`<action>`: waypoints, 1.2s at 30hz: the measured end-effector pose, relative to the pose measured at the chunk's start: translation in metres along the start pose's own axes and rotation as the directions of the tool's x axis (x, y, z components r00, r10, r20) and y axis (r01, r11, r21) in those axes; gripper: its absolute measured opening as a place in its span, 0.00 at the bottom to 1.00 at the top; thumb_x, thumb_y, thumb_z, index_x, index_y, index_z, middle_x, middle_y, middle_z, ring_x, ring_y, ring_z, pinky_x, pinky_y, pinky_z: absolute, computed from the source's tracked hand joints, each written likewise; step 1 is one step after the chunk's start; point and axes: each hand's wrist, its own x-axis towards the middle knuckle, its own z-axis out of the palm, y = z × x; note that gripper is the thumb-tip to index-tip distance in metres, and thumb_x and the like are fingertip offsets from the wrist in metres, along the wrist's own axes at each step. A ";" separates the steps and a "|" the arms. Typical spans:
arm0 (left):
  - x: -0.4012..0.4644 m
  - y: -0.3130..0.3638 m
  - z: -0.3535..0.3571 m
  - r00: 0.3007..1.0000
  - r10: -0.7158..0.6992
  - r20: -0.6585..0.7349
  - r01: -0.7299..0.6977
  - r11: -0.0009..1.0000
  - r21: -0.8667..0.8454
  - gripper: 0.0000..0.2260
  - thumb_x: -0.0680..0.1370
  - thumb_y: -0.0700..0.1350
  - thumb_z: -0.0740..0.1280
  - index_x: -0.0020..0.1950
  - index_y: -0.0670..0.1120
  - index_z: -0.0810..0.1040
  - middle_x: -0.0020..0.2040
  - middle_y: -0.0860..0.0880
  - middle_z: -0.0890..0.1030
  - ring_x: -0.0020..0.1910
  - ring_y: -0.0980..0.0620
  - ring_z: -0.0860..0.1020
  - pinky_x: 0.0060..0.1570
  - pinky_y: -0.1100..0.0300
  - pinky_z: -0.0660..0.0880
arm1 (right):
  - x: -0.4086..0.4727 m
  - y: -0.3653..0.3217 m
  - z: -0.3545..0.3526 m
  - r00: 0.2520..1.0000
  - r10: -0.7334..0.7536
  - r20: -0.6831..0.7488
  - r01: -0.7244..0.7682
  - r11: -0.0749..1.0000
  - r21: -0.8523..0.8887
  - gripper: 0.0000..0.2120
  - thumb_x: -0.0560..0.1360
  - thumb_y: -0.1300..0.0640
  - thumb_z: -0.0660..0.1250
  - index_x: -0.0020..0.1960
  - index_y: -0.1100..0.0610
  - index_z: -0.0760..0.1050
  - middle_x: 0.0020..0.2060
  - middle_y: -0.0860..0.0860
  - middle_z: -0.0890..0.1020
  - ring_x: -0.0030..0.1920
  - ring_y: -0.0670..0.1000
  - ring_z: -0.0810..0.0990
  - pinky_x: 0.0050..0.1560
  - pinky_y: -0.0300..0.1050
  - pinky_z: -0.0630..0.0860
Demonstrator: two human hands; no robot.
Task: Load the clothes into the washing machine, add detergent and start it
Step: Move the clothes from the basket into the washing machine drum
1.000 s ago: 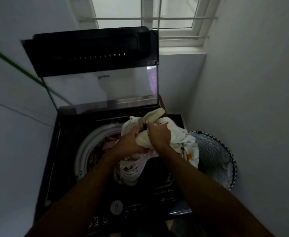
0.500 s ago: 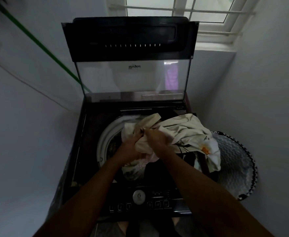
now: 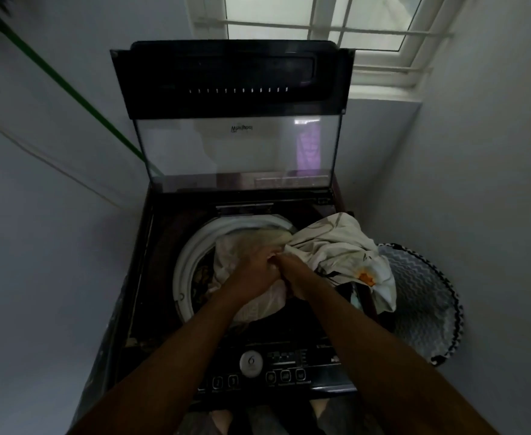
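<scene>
Over the drum mouth (image 3: 192, 255) both hands meet — left hand (image 3: 251, 271) and right hand (image 3: 292, 274), fingers curled into the pale cloth (image 3: 336, 246). Its loose bulk trails right (toward the basket (image 3: 427, 302)), over the washer's rim, so the right hand is nearer.

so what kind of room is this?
Likely a small home laundry corner. A top-loading washing machine stands with its lid up between plain walls, a patterned laundry basket beside it and a barred window behind. Both hands push cloth into the drum.
</scene>
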 end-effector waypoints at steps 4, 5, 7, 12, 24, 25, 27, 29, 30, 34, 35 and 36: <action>0.012 0.031 0.017 0.994 0.076 -0.081 -0.079 0.996 -0.033 0.19 0.74 0.38 0.66 0.65 0.45 0.75 0.64 0.43 0.76 0.62 0.46 0.75 0.65 0.57 0.69 | -0.010 -0.021 -0.021 0.977 -0.167 -0.133 0.155 0.983 -0.098 0.07 0.75 0.63 0.62 0.43 0.57 0.78 0.41 0.56 0.81 0.42 0.54 0.80 0.44 0.49 0.77; 0.015 0.039 0.022 0.987 0.111 -0.114 -0.113 0.994 -0.010 0.19 0.74 0.39 0.65 0.65 0.42 0.75 0.63 0.42 0.76 0.62 0.45 0.74 0.64 0.59 0.68 | -0.010 -0.024 -0.029 0.954 -0.245 -0.172 0.214 0.960 -0.183 0.07 0.74 0.62 0.62 0.43 0.59 0.79 0.42 0.57 0.82 0.43 0.55 0.81 0.46 0.51 0.79; 0.021 0.055 0.032 0.967 0.199 -0.158 -0.198 0.980 0.020 0.19 0.73 0.37 0.64 0.65 0.42 0.74 0.62 0.43 0.74 0.61 0.46 0.74 0.62 0.58 0.68 | -0.009 -0.024 -0.049 0.894 -0.368 -0.256 0.286 0.907 -0.308 0.08 0.71 0.59 0.63 0.44 0.61 0.80 0.41 0.56 0.83 0.44 0.55 0.82 0.47 0.53 0.80; 0.038 0.085 0.060 0.934 0.330 -0.140 -0.327 0.944 0.047 0.22 0.72 0.37 0.65 0.66 0.45 0.75 0.64 0.46 0.74 0.63 0.49 0.73 0.63 0.61 0.67 | -0.014 -0.022 -0.098 0.680 -0.590 -0.437 0.434 0.803 -0.409 0.14 0.67 0.64 0.64 0.52 0.59 0.78 0.48 0.50 0.79 0.52 0.53 0.78 0.52 0.40 0.72; 0.085 0.089 0.110 0.943 0.209 0.261 -0.261 0.947 0.186 0.34 0.73 0.44 0.72 0.77 0.54 0.63 0.80 0.51 0.48 0.78 0.51 0.52 0.72 0.61 0.60 | 0.021 0.031 -0.176 0.947 -0.081 -0.311 0.025 0.983 -0.179 0.37 0.55 0.35 0.79 0.61 0.43 0.75 0.55 0.49 0.82 0.54 0.53 0.82 0.51 0.54 0.82; 0.084 0.087 0.108 0.940 0.223 0.258 -0.272 0.946 0.176 0.33 0.74 0.43 0.72 0.77 0.53 0.64 0.80 0.51 0.49 0.78 0.52 0.52 0.72 0.60 0.61 | 0.013 0.024 -0.173 0.941 -0.099 -0.324 0.039 0.982 -0.185 0.31 0.58 0.39 0.78 0.58 0.45 0.76 0.51 0.49 0.82 0.49 0.51 0.82 0.46 0.51 0.82; 0.083 0.081 0.108 0.938 0.240 0.250 -0.282 0.948 0.148 0.32 0.75 0.40 0.71 0.76 0.51 0.64 0.80 0.49 0.50 0.78 0.52 0.55 0.70 0.62 0.64 | 0.009 0.017 -0.169 0.934 -0.097 -0.343 0.032 0.981 -0.189 0.28 0.63 0.44 0.77 0.59 0.47 0.72 0.50 0.52 0.80 0.46 0.50 0.80 0.33 0.42 0.78; 0.078 0.080 0.108 0.935 0.275 0.223 -0.310 0.941 0.139 0.32 0.75 0.39 0.70 0.76 0.50 0.64 0.80 0.48 0.51 0.77 0.50 0.59 0.69 0.57 0.67 | 0.010 0.016 -0.166 0.922 -0.094 -0.376 -0.005 0.967 -0.253 0.37 0.61 0.42 0.75 0.66 0.49 0.66 0.56 0.57 0.76 0.52 0.56 0.78 0.33 0.40 0.72; 0.077 0.077 0.109 0.937 0.283 0.205 -0.312 0.942 0.125 0.31 0.74 0.40 0.70 0.76 0.50 0.64 0.80 0.48 0.52 0.76 0.49 0.62 0.69 0.53 0.69 | 0.008 0.014 -0.163 0.911 -0.111 -0.397 -0.008 0.958 -0.287 0.39 0.60 0.40 0.74 0.67 0.50 0.64 0.58 0.58 0.75 0.55 0.58 0.77 0.36 0.41 0.72; 0.068 0.070 0.107 0.945 0.292 0.150 -0.311 0.942 0.126 0.31 0.72 0.49 0.68 0.75 0.54 0.65 0.78 0.49 0.61 0.74 0.51 0.64 0.69 0.49 0.69 | 0.001 0.010 -0.146 0.837 -0.199 -0.509 0.000 0.932 -0.364 0.34 0.65 0.33 0.69 0.62 0.50 0.64 0.56 0.55 0.78 0.56 0.58 0.79 0.51 0.50 0.76; 0.066 0.069 0.105 0.940 0.303 0.159 -0.323 0.938 0.128 0.30 0.73 0.49 0.70 0.75 0.56 0.65 0.76 0.50 0.65 0.74 0.52 0.66 0.70 0.49 0.69 | -0.001 0.008 -0.143 0.813 -0.227 -0.536 -0.006 0.918 -0.397 0.33 0.66 0.32 0.68 0.62 0.49 0.65 0.56 0.54 0.79 0.56 0.57 0.79 0.54 0.52 0.77; 0.063 0.067 0.104 0.940 0.300 0.159 -0.312 0.949 0.053 0.29 0.74 0.48 0.71 0.74 0.57 0.65 0.74 0.53 0.68 0.72 0.54 0.68 0.69 0.51 0.69 | -0.003 0.006 -0.139 0.793 -0.255 -0.552 -0.020 0.896 -0.443 0.30 0.67 0.32 0.66 0.62 0.49 0.65 0.56 0.53 0.79 0.56 0.57 0.79 0.55 0.54 0.77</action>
